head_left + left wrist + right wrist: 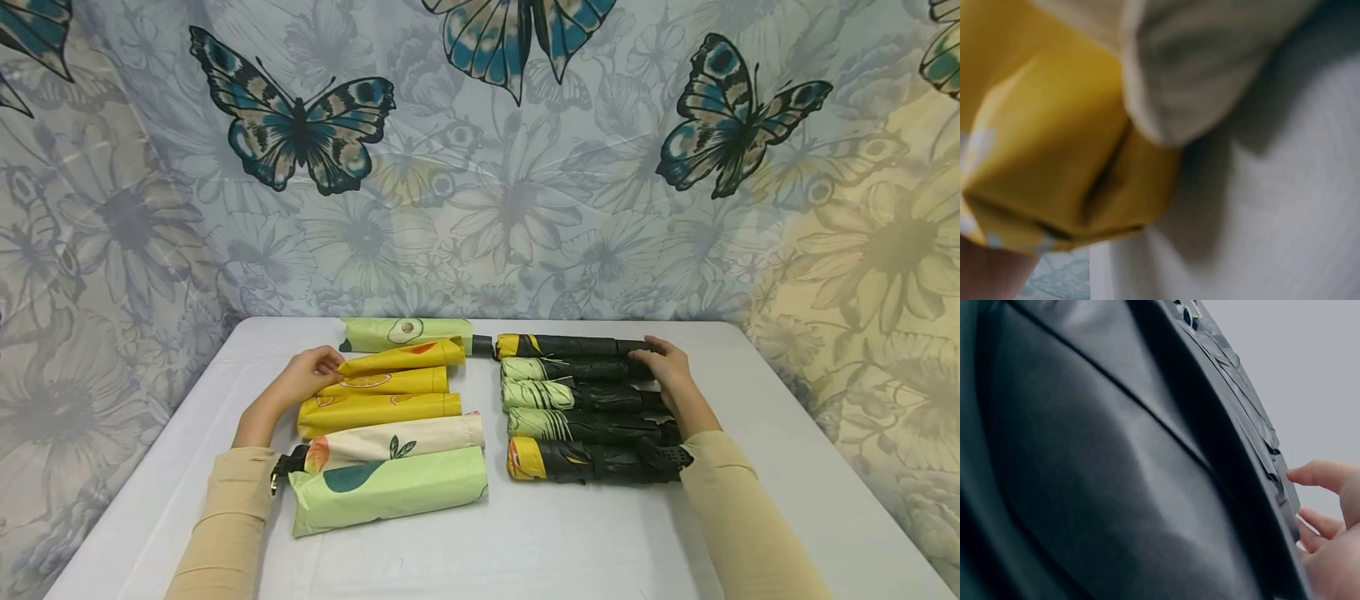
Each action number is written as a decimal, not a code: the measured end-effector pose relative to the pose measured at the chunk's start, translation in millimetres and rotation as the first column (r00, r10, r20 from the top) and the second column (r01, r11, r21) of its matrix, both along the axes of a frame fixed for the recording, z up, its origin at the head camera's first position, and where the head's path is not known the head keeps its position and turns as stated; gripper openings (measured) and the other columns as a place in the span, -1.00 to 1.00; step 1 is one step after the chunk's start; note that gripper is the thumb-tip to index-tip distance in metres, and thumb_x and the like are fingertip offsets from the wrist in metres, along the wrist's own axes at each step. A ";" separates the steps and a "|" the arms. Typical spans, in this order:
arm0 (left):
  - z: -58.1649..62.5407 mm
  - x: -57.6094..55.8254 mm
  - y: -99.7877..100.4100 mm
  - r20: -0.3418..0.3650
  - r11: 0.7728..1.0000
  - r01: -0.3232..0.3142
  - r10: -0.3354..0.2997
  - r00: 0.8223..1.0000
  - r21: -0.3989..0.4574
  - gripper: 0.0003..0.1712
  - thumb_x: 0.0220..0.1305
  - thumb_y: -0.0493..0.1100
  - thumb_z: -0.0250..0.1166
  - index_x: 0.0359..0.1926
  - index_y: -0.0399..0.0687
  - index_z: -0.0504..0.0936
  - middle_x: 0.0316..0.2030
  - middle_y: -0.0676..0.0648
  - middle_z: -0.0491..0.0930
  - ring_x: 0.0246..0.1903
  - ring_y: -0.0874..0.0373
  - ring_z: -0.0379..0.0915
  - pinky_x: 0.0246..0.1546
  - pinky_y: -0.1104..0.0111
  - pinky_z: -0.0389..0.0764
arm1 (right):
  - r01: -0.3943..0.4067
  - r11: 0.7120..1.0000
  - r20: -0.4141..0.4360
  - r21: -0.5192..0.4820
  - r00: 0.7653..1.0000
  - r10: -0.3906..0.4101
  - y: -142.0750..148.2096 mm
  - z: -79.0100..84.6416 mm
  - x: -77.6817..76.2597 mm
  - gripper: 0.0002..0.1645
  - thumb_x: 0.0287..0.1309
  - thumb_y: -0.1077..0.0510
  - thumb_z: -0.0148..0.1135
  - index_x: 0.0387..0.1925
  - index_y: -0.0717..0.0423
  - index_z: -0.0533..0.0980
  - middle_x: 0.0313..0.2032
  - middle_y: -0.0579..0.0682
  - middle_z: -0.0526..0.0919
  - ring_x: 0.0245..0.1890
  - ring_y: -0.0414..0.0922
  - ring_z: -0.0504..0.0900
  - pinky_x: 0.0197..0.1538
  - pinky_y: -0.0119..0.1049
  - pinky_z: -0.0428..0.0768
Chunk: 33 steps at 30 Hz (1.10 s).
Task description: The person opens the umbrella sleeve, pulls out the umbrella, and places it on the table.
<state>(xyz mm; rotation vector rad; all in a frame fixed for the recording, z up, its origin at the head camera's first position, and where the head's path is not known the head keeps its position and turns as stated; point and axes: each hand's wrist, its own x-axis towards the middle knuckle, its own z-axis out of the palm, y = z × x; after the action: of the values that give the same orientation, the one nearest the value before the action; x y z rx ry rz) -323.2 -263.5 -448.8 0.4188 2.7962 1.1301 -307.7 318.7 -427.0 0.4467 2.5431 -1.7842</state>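
Note:
My left hand (309, 379) pinches the left end of the farthest yellow umbrella sleeve (405, 357). Two more yellow sleeves (405, 382) lie nearer, one printed with orange slices. In the left wrist view, yellow fabric (1066, 150) fills the left side, blurred. On the right, my right hand (670, 371) holds the handle end of the farthest folded black umbrella (577, 346) between thumb and fingers. Several more folded umbrellas (600, 425) lie in a column below it, with green or yellow tips pointing left. Black fabric (1116, 456) covers most of the right wrist view.
Behind the yellow sleeves lies a green avocado-print sleeve (375, 335) with a black handle at its right. Nearer are a cream fruit-print sleeve (435, 435), a black handle (292, 462) at its left, and a light green sleeve (420, 492). A butterfly-print cloth (480, 233) hangs behind the white table (525, 542).

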 end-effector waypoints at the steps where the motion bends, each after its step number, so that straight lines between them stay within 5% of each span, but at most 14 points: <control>1: -0.1 0.0 0.0 -0.002 1.000 0.001 -0.001 1.000 0.000 -0.78 0.30 -0.35 0.22 -0.05 -0.33 0.54 -0.17 -0.30 0.60 -0.17 -0.06 0.57 -0.09 0.12 0.64 | 0.013 1.000 -0.006 -0.005 1.000 -0.013 -0.8 0.2 0.0 -0.20 0.38 0.14 0.01 0.51 0.25 -0.05 0.52 0.28 -0.10 0.52 0.25 -0.10 0.55 0.10 0.00; 9: 0.7 0.5 0.1 -0.012 1.000 0.008 -0.008 1.000 0.005 -0.79 0.30 -0.35 0.22 -0.05 -0.33 0.54 -0.19 -0.28 0.61 -0.19 -0.04 0.57 -0.11 0.14 0.64 | 0.151 0.988 -0.056 -0.032 0.987 -0.153 -9.2 1.7 0.4 -0.26 0.38 0.18 -0.01 0.49 0.26 0.02 0.48 0.27 0.10 0.47 0.19 0.12 0.51 0.01 0.19; 16: 2.0 0.4 0.0 -0.011 1.000 0.010 -0.009 1.000 0.018 -0.78 0.31 -0.35 0.22 -0.04 -0.33 0.54 -0.18 -0.29 0.60 -0.18 -0.05 0.57 -0.10 0.13 0.64 | 0.303 0.953 -0.171 -0.027 0.938 -0.303 -20.9 8.6 -2.5 -0.36 0.30 0.25 0.02 0.40 0.32 0.23 0.35 0.27 0.36 0.34 0.09 0.32 0.26 -0.26 0.44; 24: 1.9 0.6 -0.3 -0.005 1.000 0.010 -0.010 1.000 0.018 -0.78 0.32 -0.35 0.21 -0.03 -0.34 0.53 -0.18 -0.29 0.60 -0.18 -0.05 0.57 -0.10 0.13 0.63 | 0.271 0.960 -0.185 0.067 0.949 -0.255 -36.1 31.2 -1.1 -0.35 0.34 0.22 -0.04 0.42 0.30 0.19 0.42 0.33 0.17 0.45 0.21 0.13 0.48 0.11 0.19; 33: 4.6 2.1 0.1 -0.013 1.000 0.005 -0.005 1.000 0.008 -0.77 0.31 -0.34 0.22 -0.03 -0.33 0.54 -0.17 -0.30 0.61 -0.18 -0.05 0.58 -0.09 0.11 0.63 | 0.211 0.976 -0.163 0.051 0.966 -0.200 -66.2 50.5 0.2 -0.32 0.35 0.23 -0.03 0.45 0.28 0.13 0.42 0.25 0.24 0.44 0.16 0.19 0.43 0.00 0.34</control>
<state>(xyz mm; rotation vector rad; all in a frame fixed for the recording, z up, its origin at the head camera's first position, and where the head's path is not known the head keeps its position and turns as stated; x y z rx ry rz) -321.1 -263.4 -444.1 0.4346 2.8008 1.1424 -307.4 252.5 -376.5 0.6178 2.7636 -1.8717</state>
